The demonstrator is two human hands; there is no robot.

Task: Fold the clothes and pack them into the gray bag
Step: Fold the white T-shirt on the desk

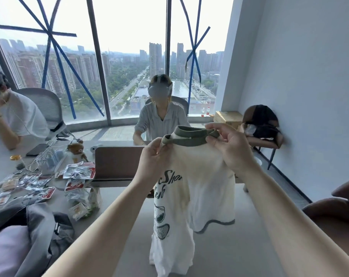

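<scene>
I am holding the white T-shirt (191, 186) up in the air above the table (225, 246), its green collar (189, 139) stretched between my two hands. My left hand (152, 160) is pinching the collar's left end, its grip narrow on the fabric, and my right hand (227, 148) is pinching the right end, fingers curled over the green band. The shirt is hanging down unfolded, dark print on its front, its lower hem trailing onto the gray table top.

The gray bag (40, 234) is lying open at the near left edge of the table, well apart from the shirt. Beyond it, snack packets (77, 172) are lying scattered, with white cables (40, 158) and a small bear toy (76, 149) farther back. A brown laptop lid (117, 162) is standing just behind the shirt.

Across the table a person in a gray shirt (159, 116) is sitting, wearing a headset, and another person in white (16, 116) is leaning on the table at far left. Behind them, tall windows (129, 56) crossed with blue tape (57, 48) are showing city towers. A pale wall (309, 86) is closing the room on the right, with a chair (263, 126) beside it.
</scene>
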